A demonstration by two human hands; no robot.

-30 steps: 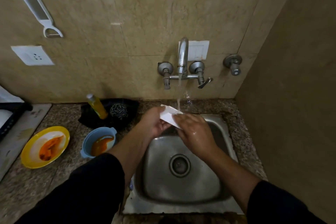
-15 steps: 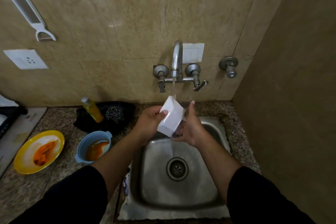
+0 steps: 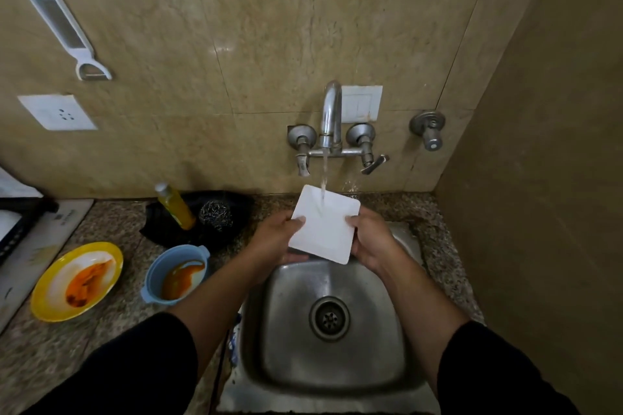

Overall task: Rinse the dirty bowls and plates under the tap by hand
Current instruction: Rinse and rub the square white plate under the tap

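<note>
- Left hand point(image 3: 274, 239) grips the left edge of the square white plate point(image 3: 323, 224), thumb on top, fingers curled underneath.
- Right hand point(image 3: 372, 241) grips the plate's right edge the same way, thumb on the upper face.
- Plate is held over the back edge of the steel sink point(image 3: 269, 340), tilted with its far edge higher and its flat face toward the camera.
- Tap point(image 3: 330, 114) on the wall is running; the water stream point(image 3: 324, 175) lands on the plate's upper half near the far edge.
- Face of the plate looks clean white; no residue visible.
- Sink bowl has a round drain point(image 3: 329, 318) in its middle, nothing else lying in it.
- Worktop point(image 3: 111, 222) left of the sink: blue bowl point(image 3: 158, 266) with orange sauce stands just beside the sink's left edge.
- Yellow-rimmed plate point(image 3: 50, 300) with orange smears sits further left, near the worktop's left edge, apart from the blue bowl.
- Back of the worktop by the wall: yellow bottle point(image 3: 175, 205) leaning, steel scrubber point(image 3: 215, 214) just beside it, both on a black cloth point(image 3: 236, 205).
- White peeler point(image 3: 67, 30) hangs on the tiled wall, upper left.
- Both arms wear dark sleeves point(image 3: 135, 367) pushed up the forearms.
</note>
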